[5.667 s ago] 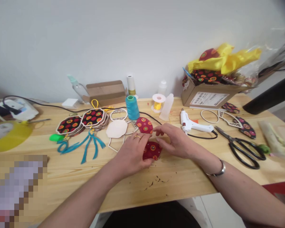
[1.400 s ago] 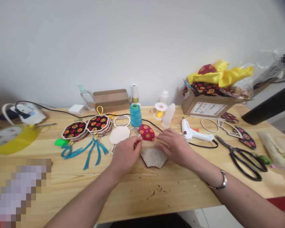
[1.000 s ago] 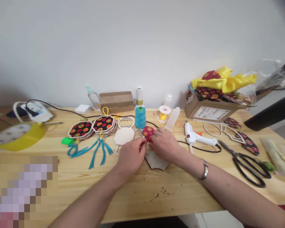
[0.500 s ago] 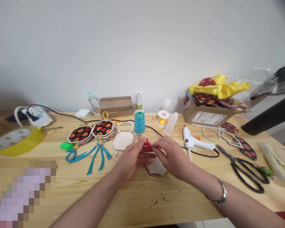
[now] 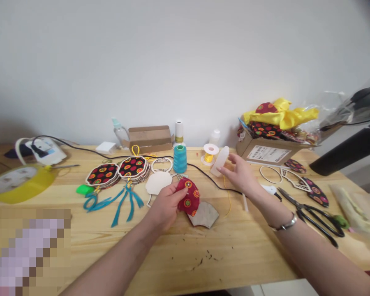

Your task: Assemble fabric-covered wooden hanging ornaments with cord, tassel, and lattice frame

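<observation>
My left hand (image 5: pixel 169 203) is closed on a curved piece of red patterned fabric (image 5: pixel 188 197), pinched between thumb and fingers. Partly beneath it, a grey fan-shaped piece (image 5: pixel 206 214) lies on the table. My right hand (image 5: pixel 239 172) is at a translucent white squeeze bottle (image 5: pixel 222 158), its thumb overlapping the bottle's lower side and its fingers apart just right of it. Whether the fingers touch the bottle I cannot tell. Behind my right forearm, a white glue gun (image 5: pixel 269 189) is mostly hidden.
A blue thread cone (image 5: pixel 180 159) and a yellow cord spool (image 5: pixel 209 155) stand behind my hands. Black-handled scissors (image 5: pixel 317 218) lie right, below a cardboard box (image 5: pixel 265 155) of fabric. Tasselled patterned plaques (image 5: pixel 103 174) and yellow tape (image 5: pixel 24 183) are left. A black cable (image 5: pixel 200 170) crosses the table.
My right hand has left the red fabric and moved right and up to the squeeze bottle. My left hand keeps the fabric, now turned with its patterned face in sight.
</observation>
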Demonstrator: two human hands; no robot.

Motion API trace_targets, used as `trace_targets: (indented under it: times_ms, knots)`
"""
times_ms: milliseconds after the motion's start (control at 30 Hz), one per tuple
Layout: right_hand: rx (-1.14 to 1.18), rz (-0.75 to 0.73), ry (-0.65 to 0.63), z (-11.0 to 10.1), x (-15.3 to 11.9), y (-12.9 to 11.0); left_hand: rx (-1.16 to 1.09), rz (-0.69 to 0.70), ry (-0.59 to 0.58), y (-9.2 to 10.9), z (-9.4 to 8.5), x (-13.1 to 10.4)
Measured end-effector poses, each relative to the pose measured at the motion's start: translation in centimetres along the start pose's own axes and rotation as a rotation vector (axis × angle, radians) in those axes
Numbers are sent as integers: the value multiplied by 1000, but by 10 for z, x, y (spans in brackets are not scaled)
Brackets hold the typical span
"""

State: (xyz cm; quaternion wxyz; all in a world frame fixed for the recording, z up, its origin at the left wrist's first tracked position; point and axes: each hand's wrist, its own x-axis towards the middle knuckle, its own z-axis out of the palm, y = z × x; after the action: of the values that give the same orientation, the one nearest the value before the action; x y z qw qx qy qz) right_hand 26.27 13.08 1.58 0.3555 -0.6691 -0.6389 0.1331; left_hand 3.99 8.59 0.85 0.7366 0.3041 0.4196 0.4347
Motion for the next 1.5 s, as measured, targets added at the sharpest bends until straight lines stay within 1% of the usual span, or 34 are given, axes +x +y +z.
trace_targets:
  times_ms: [67, 200, 267, 367, 433, 500, 533, 600, 667, 767, 833, 967, 1033, 1100, 1167, 1233, 1300, 1367, 1433, 1500]
  knots:
    - [24, 34, -71, 6, 7, 1, 7, -10, -9, -1, -1, 0]
    - [24, 53, -55, 18, 12, 0, 21, -19, -26, -1, -3, 1]
    - [34, 54, -40, 19, 12, 0, 25, -23, -32, 0, -3, 1]
    - [78, 18, -16, 8, 8, -4, 28, -33, -38, 0, -4, 2]
    - [161, -78, -24, -5, 1, -10, 30, -39, -38, -1, -4, 1]
    - [280, -247, -103, -20, -9, -17, 31, -40, -33, -1, -4, 1]
    - [298, -297, -156, -26, -14, -19, 31, -39, -30, -1, -4, 2]
    - [308, -315, -295, -34, -26, -22, 30, -30, -16, -1, -3, 2]
    - [359, -303, -374, -33, -37, -20, 25, -10, 7, 0, -3, 3]
    - [442, -288, -419, -27, -48, -13, 8, 29, 60, 3, -4, 6]
    - [477, -291, -480, -25, -52, -8, -3, 54, 99, 5, -6, 7]
    - [511, -295, -628, -32, -52, -5, -8, 88, 146, 8, -7, 8]
    - [528, -247, -720, -37, -51, -5, -1, 91, 149, 8, -6, 8]
    - [645, -151, -836, -40, -50, -3, 4, 86, 155, 7, -5, 8]
    - [873, -73, -943, -41, -51, -2, 5, 77, 166, 8, -4, 8]
    - [1086, -59, -1020, -40, -53, -1, 1, 72, 170, 8, -4, 7]
    - [1194, -78, -1059, -39, -55, -2, -8, 59, 145, 8, -3, 6]
    - [1225, -86, -1066, -36, -58, -5, -19, 36, 73, 7, -2, 3]
    - [1236, -66, -1081, -33, -61, -6, -32, 0, -49, 6, -1, 0]
    - [1257, -39, -1127, -30, -63, -7, -56, -43, -189, 3, -1, -3]
